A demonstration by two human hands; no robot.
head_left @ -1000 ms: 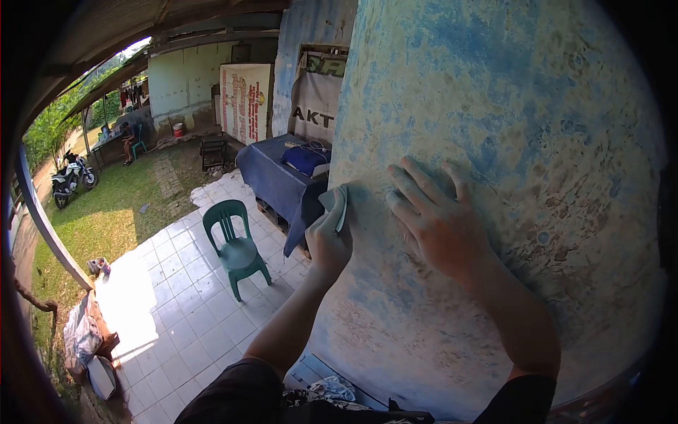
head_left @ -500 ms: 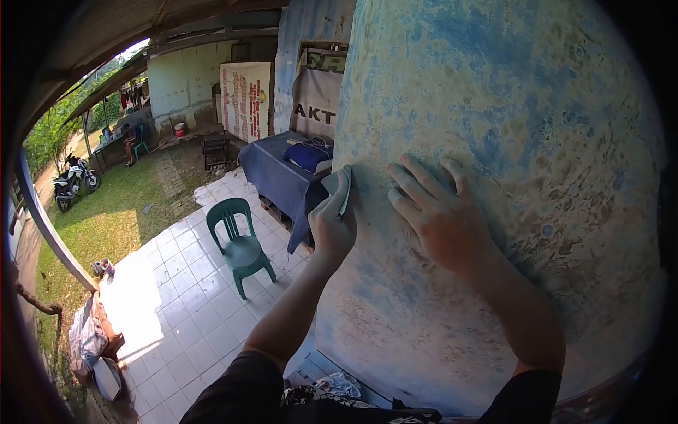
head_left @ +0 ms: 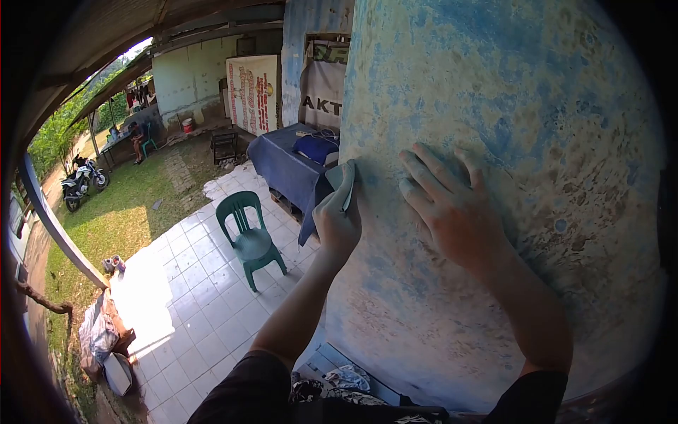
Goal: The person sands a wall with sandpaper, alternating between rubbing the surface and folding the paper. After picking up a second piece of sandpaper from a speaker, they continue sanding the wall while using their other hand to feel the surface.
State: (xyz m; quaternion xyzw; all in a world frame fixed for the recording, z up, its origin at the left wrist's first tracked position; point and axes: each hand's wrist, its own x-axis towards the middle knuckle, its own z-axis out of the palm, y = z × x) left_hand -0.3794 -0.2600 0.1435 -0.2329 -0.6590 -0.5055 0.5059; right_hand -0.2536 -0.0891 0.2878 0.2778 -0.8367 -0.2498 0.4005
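Note:
A worn wall with patchy blue and whitish paint fills the right side of the view. At its left edge my left hand is closed around a folded, pale blue-green piece of sandpaper, pressing it near the corner. Part of the sheet is hidden by the fingers. My right hand lies flat against the wall with its fingers spread and holds nothing. Pale dust covers the fingers of both hands.
A green plastic chair stands on the white tiled floor. Behind it is a table under a dark blue cloth. A blue wooden surface with a crumpled bag lies below me. Farther off are a motorcycle and a seated person.
The camera view has turned slightly, so the surroundings sit a little farther right. My right hand rests on the same patch of wall. My left hand keeps hold of the sandpaper at the edge.

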